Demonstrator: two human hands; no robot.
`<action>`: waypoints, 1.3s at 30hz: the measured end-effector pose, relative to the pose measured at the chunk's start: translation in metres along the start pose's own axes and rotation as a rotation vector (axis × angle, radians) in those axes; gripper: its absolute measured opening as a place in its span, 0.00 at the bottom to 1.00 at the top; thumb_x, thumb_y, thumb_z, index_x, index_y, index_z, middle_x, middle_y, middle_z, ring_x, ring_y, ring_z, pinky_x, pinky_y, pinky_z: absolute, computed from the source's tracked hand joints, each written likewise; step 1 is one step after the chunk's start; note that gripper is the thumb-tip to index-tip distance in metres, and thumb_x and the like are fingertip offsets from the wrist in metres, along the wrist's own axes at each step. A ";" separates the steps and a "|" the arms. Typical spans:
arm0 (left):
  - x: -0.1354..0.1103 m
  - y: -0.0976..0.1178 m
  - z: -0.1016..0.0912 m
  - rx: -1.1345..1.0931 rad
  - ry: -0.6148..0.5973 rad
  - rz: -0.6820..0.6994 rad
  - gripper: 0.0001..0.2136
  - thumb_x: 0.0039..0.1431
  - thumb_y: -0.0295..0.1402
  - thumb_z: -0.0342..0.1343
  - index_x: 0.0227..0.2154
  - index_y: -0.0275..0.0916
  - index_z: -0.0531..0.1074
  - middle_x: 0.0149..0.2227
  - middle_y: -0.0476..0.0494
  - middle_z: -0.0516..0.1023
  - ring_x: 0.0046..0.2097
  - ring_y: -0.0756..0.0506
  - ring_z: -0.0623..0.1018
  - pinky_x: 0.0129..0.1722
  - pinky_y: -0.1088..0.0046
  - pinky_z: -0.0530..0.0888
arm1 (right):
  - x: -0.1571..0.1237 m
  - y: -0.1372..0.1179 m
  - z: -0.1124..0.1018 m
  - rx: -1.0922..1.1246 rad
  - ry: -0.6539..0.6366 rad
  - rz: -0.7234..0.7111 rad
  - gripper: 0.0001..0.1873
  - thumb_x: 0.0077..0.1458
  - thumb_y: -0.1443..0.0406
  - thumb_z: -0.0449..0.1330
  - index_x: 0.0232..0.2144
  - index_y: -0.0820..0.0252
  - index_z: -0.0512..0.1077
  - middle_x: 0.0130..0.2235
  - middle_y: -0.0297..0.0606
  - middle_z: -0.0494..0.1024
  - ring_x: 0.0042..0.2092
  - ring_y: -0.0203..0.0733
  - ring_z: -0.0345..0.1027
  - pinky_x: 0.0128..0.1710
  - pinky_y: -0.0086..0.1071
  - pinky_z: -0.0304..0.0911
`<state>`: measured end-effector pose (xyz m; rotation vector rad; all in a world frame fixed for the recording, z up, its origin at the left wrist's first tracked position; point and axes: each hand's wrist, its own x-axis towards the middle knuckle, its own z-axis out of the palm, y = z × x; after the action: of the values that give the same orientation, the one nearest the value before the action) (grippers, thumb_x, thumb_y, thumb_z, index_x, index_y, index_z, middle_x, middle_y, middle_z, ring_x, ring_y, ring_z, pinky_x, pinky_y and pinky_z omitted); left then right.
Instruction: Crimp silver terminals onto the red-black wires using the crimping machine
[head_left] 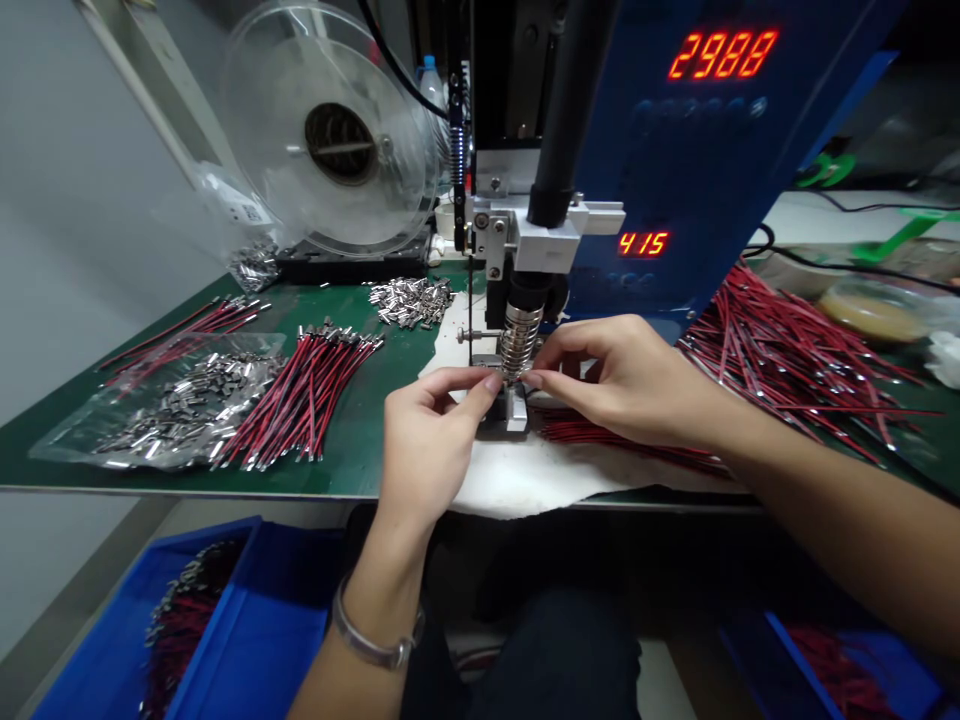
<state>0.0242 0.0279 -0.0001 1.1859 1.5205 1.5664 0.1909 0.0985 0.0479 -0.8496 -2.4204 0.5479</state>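
Observation:
My left hand [435,430] and my right hand [622,375] meet from both sides under the spring-wrapped head [520,335] of a soldering machine. Thumb and forefinger are pinched together on each hand, close to a small metal fixture [516,408]. Whatever sits between the fingertips is too small and too covered to make out. Below my right hand lies a row of red and black wires [577,430] on white paper [517,485]. To the left of my hands rests a bundle of red and black wires with metal ends [304,395].
A plastic bag of small metal parts [187,410] and a loose pile of them [409,302] lie on the green mat [360,470]. Behind stands a clear reel [262,110]. The blue machine housing [660,150] rises ahead. A large wire heap [780,350] is right. A blue bin [247,600] stands below left.

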 end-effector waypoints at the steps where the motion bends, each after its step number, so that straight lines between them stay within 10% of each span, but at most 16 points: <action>1: 0.000 0.000 0.000 -0.001 -0.003 0.000 0.11 0.50 0.39 0.63 0.33 0.38 0.81 0.32 0.43 0.80 0.32 0.47 0.76 0.28 0.75 0.70 | 0.000 0.000 0.000 -0.002 -0.001 0.001 0.08 0.53 0.66 0.59 0.27 0.65 0.76 0.24 0.35 0.75 0.24 0.32 0.64 0.23 0.26 0.56; 39: 0.000 0.000 -0.004 0.002 -0.068 0.000 0.11 0.50 0.39 0.63 0.31 0.36 0.79 0.32 0.42 0.80 0.32 0.47 0.75 0.29 0.75 0.69 | 0.001 0.010 -0.010 0.013 -0.117 -0.255 0.08 0.55 0.68 0.59 0.34 0.59 0.78 0.34 0.39 0.80 0.33 0.36 0.71 0.33 0.28 0.65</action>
<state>0.0207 0.0267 0.0002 1.2278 1.4787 1.5093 0.2009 0.1086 0.0511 -0.5037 -2.5773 0.5261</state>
